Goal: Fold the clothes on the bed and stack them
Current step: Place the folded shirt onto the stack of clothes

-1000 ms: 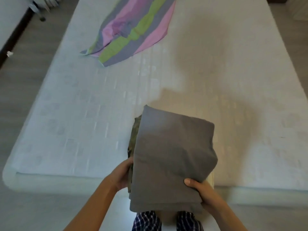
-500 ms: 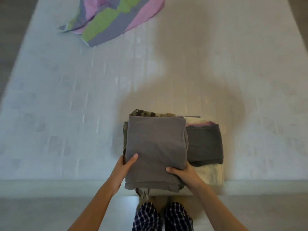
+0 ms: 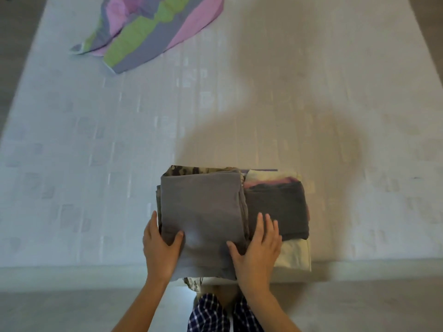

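A folded grey garment (image 3: 203, 212) lies on top of a camouflage piece (image 3: 189, 170) at the near edge of the bed (image 3: 119, 152). Right beside it sits a second pile: a dark grey folded cloth (image 3: 275, 204) over pink and cream pieces (image 3: 294, 255). My left hand (image 3: 160, 248) rests flat against the grey garment's left edge, thumb on top. My right hand (image 3: 259, 245) lies flat with straight fingers across the seam between the two piles. A striped pink, green and purple cloth (image 3: 148, 32) lies unfolded at the far left of the bed.
The bed's front edge (image 3: 72, 271) runs just below the piles, with floor (image 3: 60, 312) beneath. My checked trouser legs (image 3: 211, 315) stand against the bed. Bare mattress spreads to the left, right and behind the piles.
The grey garment, held up in both hands a second ago, has been lowered onto the camouflage piece. Both hands have let go of their grip and now lie flat on it.
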